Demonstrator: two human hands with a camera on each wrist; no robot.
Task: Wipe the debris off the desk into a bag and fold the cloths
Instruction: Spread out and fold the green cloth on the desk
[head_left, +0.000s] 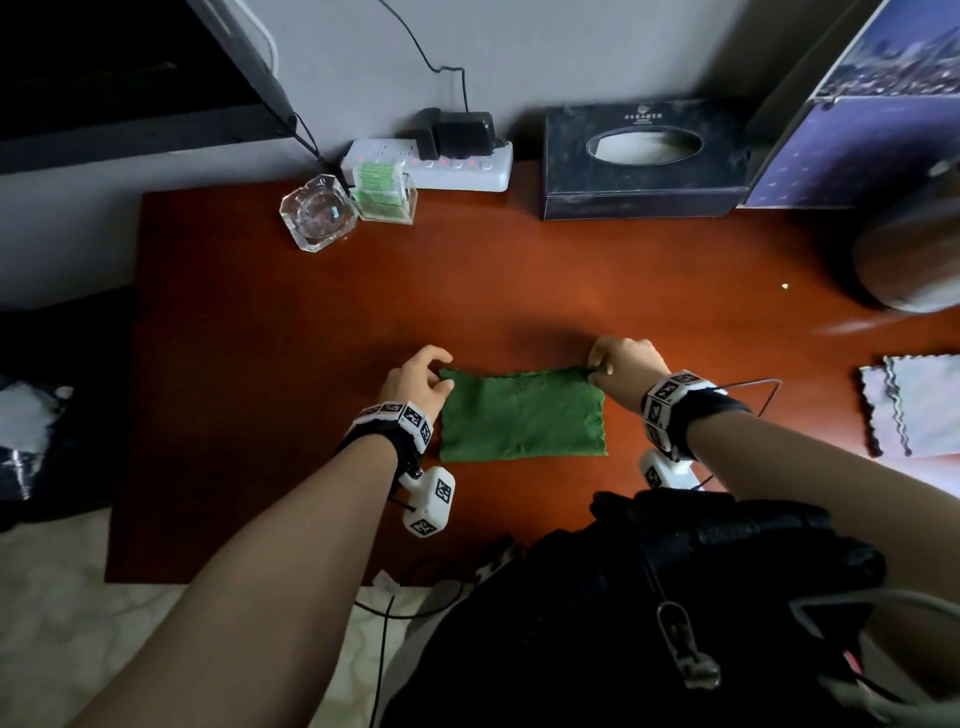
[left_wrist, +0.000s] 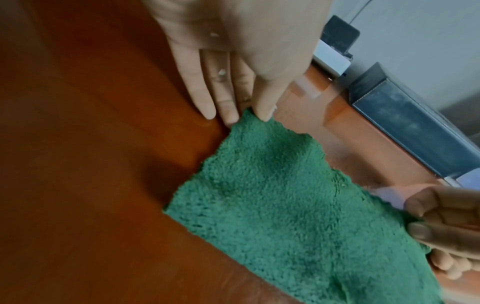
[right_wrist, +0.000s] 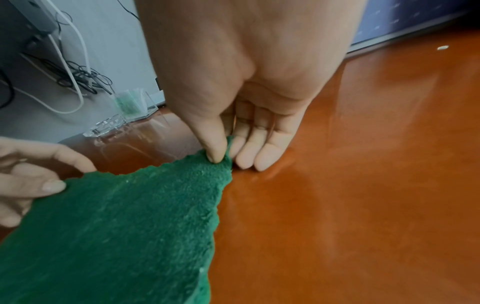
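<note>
Green cloth (head_left: 522, 415) lies folded into a rectangle on the red-brown desk (head_left: 260, 322), close to the near edge and right in front of me. I have my left hand (head_left: 415, 384) at its far left corner, thumb (left_wrist: 267, 96) and fingers nipping the corner tip, as the left wrist view shows. My right hand (head_left: 621, 366) is at the far right corner; in the right wrist view the thumb (right_wrist: 213, 142) squeezes the fabric against the fingers, so both hands pinch the far edge of the cloth, which lies stretched between them.

To my right, near the desk's right side, I see a pale grey cloth (head_left: 914, 405) with a wavy edge, lying well apart from the green one. Farther out, 1 small pale crumb (head_left: 784, 286) sits on the bare wood.

Along the wall at the back stand a glass ashtray (head_left: 318, 210), a clear holder of green packets (head_left: 384, 195) just beside it, a white power strip (head_left: 447, 166) with black plugs, and a dark tissue box (head_left: 644, 161).
</note>
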